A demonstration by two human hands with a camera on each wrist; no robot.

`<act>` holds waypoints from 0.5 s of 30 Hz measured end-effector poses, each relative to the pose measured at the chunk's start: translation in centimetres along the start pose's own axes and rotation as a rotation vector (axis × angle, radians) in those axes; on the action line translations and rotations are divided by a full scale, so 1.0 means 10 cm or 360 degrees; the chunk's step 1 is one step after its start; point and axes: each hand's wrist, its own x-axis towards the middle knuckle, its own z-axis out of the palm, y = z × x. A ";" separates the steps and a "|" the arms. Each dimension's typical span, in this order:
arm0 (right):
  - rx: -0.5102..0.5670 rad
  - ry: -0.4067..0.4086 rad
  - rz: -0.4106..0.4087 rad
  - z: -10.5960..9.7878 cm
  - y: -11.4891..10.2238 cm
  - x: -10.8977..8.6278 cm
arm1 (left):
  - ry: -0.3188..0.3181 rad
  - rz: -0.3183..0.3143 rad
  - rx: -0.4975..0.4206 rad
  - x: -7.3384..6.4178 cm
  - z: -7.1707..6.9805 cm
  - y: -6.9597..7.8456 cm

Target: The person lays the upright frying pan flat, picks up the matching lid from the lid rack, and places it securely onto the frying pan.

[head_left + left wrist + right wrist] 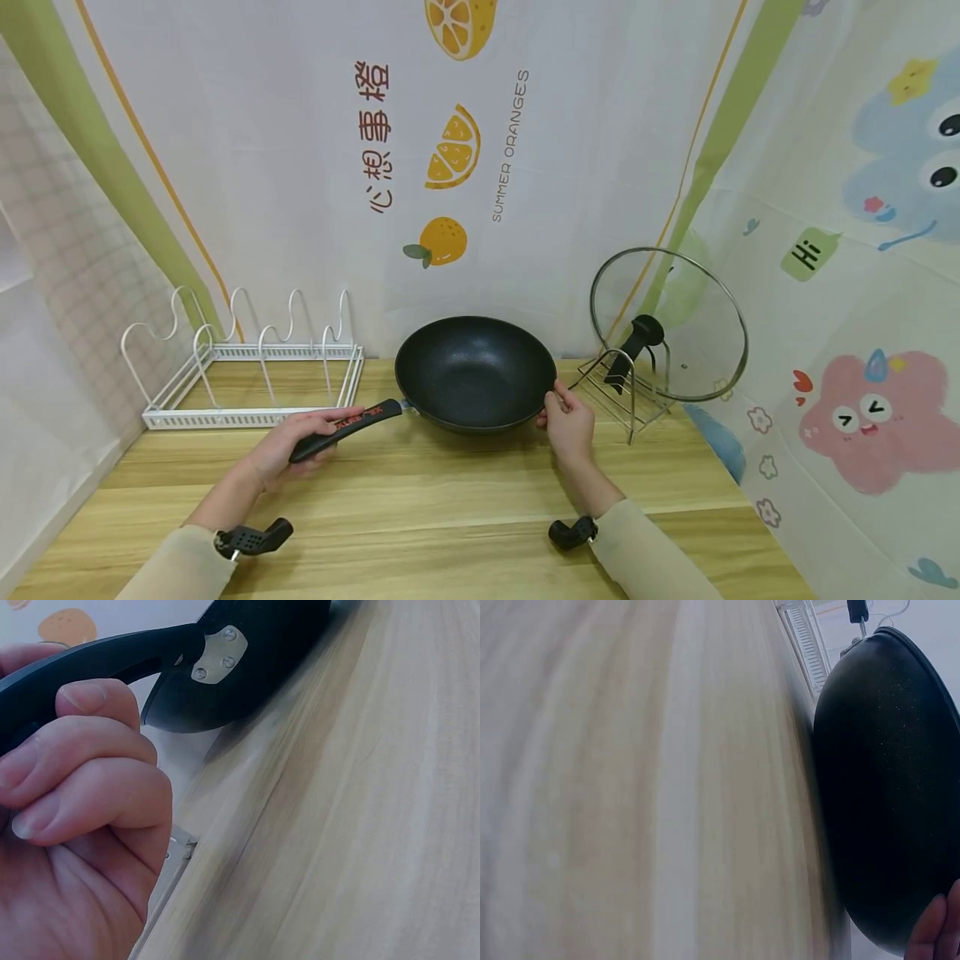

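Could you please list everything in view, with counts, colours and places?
Wok: 1, black, between the hands
Wok handle: 1, black with red lettering, at the wok's left
Rack: 1, white, left on the tabletop
Lid: 1, clear with grey rim and black knob, in the stand
Stand: 1, metallic, right on the tabletop
Tabletop: 1, wood-coloured, beneath everything
Orange-print cloth: 1, white with green borders, behind
Cartoon-print cloth: 1, white, multicoloured prints, right
Wrist devices: 2, black, one per wrist
Sleeves: 2, beige, on the forearms
Left hand: 1, bare, gripping the handle
Right hand: 1, bare, pinching the wok's rim
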 end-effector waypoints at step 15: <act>0.0048 0.0018 0.0011 0.02 0.09 -0.01 | -0.0145 0.0038 -0.0175 -0.03 -0.08 0.00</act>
